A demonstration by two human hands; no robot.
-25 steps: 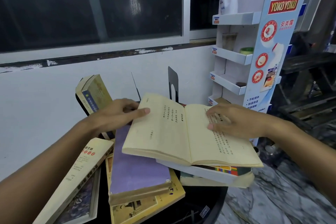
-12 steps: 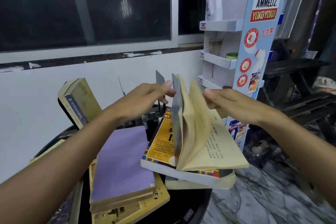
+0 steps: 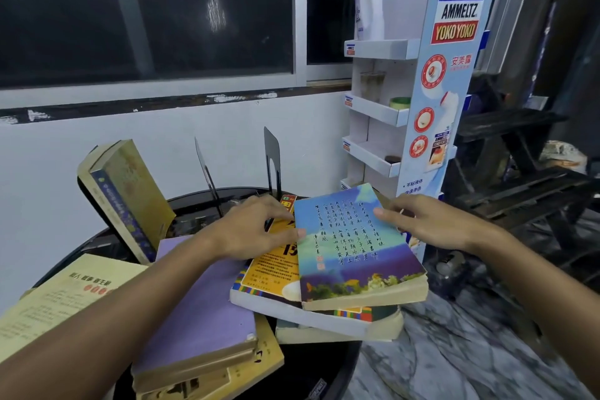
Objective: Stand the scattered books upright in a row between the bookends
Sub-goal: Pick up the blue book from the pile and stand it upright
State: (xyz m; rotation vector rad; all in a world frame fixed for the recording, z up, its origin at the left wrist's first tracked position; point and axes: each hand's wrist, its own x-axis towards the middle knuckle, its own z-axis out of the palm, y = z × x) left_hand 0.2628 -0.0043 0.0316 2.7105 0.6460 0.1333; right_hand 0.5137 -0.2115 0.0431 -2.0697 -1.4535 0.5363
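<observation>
Your left arm (image 3: 113, 318) comes in from the lower left corner and runs bare, up and to the right, with the wrist in line with the forearm. Your left hand (image 3: 256, 230) lies palm down, its back to the camera, fingers loosely spread and only slightly bent. The forefinger tip touches the left edge of the blue book (image 3: 354, 250).

Your right arm (image 3: 535, 282) enters from the right edge and slants up and to the left. Your right hand (image 3: 425, 224) is also palm down, with its fingers (image 3: 386, 213) stretched nearly straight and close together, tips resting on the book's upper right part. The two hands are near each other but apart.
</observation>
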